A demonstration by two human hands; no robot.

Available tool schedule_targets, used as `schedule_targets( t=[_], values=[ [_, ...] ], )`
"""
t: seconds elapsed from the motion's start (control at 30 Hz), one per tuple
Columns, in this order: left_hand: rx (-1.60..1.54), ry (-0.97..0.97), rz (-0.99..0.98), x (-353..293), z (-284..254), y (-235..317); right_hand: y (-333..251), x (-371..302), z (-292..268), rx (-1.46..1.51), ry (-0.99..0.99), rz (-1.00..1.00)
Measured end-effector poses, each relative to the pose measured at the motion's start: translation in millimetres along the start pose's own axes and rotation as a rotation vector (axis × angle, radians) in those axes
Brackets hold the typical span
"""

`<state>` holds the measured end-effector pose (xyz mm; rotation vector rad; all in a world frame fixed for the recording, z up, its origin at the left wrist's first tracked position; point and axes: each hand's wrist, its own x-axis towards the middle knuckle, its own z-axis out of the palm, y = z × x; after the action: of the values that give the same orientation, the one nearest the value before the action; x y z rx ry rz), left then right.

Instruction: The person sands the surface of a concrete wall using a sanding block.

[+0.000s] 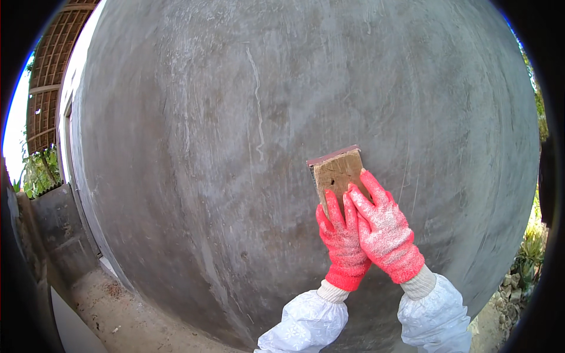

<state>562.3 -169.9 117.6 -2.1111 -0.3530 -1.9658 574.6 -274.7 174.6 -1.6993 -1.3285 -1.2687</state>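
Pink-gloved right hand (388, 234) overlaps left hand (343, 241), flat on wooden block (341, 171).

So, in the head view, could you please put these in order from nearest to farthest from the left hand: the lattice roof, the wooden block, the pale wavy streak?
1. Wooden block: just above, under the fingertips of the left hand.
2. Pale wavy streak: on the wall, up and to the left.
3. Lattice roof: beyond the wall, at the upper left.
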Motion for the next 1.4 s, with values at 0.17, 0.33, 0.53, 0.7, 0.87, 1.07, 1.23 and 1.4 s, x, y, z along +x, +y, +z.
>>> schedule_targets(
  t=[0.17,0.33,0.53,0.7,0.87,1.07,1.23,1.4],
  values=[
    [-0.184,0.262,-0.107,171.2,-6.1,-3.1,32.6,11.7,-36.1,0.183,0.209,-0.013],
    [-0.048,0.264,-0.138,173.1,-12.5,-36.5,53.1,-16.2,-14.9,0.242,0.266,0.088],
    [-0.066,0.074,0.038,36.8,-32.6,-56.6,60.6,-32.2,-8.8,0.451,0.322,0.199],
    [-0.006,0.234,-0.075,193.1,-33.8,-88.2,68.9,-4.6,-15.1,0.382,0.327,0.111],
    [0.016,0.18,-0.122,121.1,-32.8,-101.4,101.2,19.7,-11.1,0.1,0.457,-0.031],
    [0.014,0.085,0.008,55.1,-39.8,-134.5,126.9,23.2,5.6,0.213,0.54,0.062],
    [-0.019,0.16,-0.251,188.6,-59.7,-158.5,128.8,22.6,12.0,0.184,0.537,0.012],
    [-0.001,0.099,-0.098,43.4,-44.5,-162.7,135.7,17.8,5.2,0.15,0.521,-0.014]
  ],
)
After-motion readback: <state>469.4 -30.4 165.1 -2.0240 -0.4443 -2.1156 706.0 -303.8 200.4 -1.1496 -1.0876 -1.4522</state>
